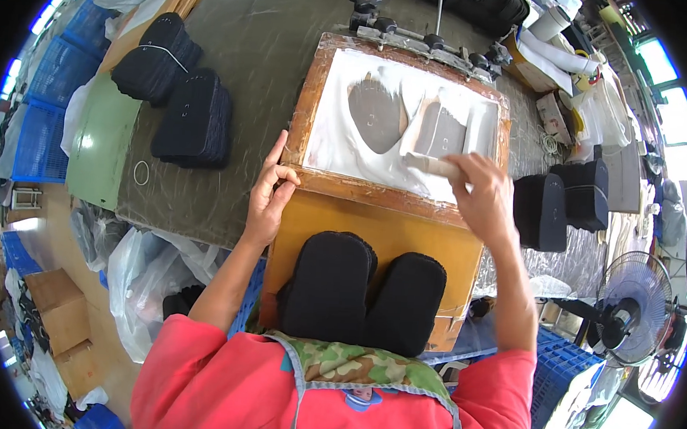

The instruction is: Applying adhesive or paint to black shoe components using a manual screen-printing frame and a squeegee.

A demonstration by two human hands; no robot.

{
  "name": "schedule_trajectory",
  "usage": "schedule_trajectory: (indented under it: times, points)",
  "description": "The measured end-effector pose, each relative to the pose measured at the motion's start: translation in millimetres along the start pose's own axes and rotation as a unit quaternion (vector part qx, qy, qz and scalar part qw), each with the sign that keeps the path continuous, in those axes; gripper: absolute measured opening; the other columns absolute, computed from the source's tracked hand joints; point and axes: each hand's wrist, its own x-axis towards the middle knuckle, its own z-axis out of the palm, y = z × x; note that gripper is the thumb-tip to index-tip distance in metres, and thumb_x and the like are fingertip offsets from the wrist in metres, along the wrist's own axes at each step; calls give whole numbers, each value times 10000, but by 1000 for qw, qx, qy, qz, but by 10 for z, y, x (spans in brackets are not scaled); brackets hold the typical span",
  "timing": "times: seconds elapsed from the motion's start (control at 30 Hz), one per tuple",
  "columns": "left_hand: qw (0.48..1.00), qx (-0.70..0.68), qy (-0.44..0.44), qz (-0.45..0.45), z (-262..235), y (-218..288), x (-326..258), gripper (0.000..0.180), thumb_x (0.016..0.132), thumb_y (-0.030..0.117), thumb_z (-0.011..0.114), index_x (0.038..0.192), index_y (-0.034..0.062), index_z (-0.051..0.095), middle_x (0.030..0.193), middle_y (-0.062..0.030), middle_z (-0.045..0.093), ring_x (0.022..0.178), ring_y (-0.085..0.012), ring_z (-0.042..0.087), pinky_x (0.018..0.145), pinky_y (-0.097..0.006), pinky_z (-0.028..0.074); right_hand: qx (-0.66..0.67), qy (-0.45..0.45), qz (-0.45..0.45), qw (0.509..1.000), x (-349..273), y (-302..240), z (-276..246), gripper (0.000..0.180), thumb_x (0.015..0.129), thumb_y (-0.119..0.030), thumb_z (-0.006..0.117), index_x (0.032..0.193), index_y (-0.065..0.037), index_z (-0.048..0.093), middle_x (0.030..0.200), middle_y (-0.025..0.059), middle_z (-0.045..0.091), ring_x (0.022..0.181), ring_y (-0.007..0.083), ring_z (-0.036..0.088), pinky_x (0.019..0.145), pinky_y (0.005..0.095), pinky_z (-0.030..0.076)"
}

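A wooden-framed printing screen (pixel 395 194) lies tilted slightly on the worktable, attached to a metal clamp hinge at its far edge. White paste (pixel 337 113) covers much of its mesh, leaving two dark grey sole-shaped areas (pixel 376 115) showing through. My right hand (pixel 480 194) is closed around a pale squeegee (pixel 434 166), whose end touches the paste near the frame's near right part. At the near left corner, my left hand (pixel 268 191) grips the wooden frame, index finger stretched along its side.
Black sole-shaped pieces stand in stacks on a cardboard box (pixel 454 259) before me, on the table's left (pixel 195 121) and at its right (pixel 542 213). The metal hinge (pixel 430 42) spans the frame's far edge. A fan (pixel 630 307) and blue crate (pixel 560 373) are at right.
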Motion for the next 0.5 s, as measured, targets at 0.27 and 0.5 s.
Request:
schedule_trajectory:
  times: [0.27, 0.5]
  points:
    - [1000, 15, -26, -3, -13, 160, 54, 118, 966, 120, 483, 939, 54, 577, 1567, -213, 299, 1418, -263, 332, 1096, -359, 294, -98, 116, -49, 987, 1480, 179, 130, 302, 743, -92, 586, 1025, -7, 647, 916, 177, 687, 836, 342, 664, 777, 447, 516]
    - [996, 23, -6, 89, -31, 696, 323, 408, 1005, 336, 426, 1199, -3, 546, 1512, -247, 351, 1389, -305, 361, 1145, -418, 236, 144, 74, -170, 972, 415, -375, -1271, 211, 794, -113, 655, 975, -9, 684, 915, 110, 703, 852, 260, 685, 726, 342, 518]
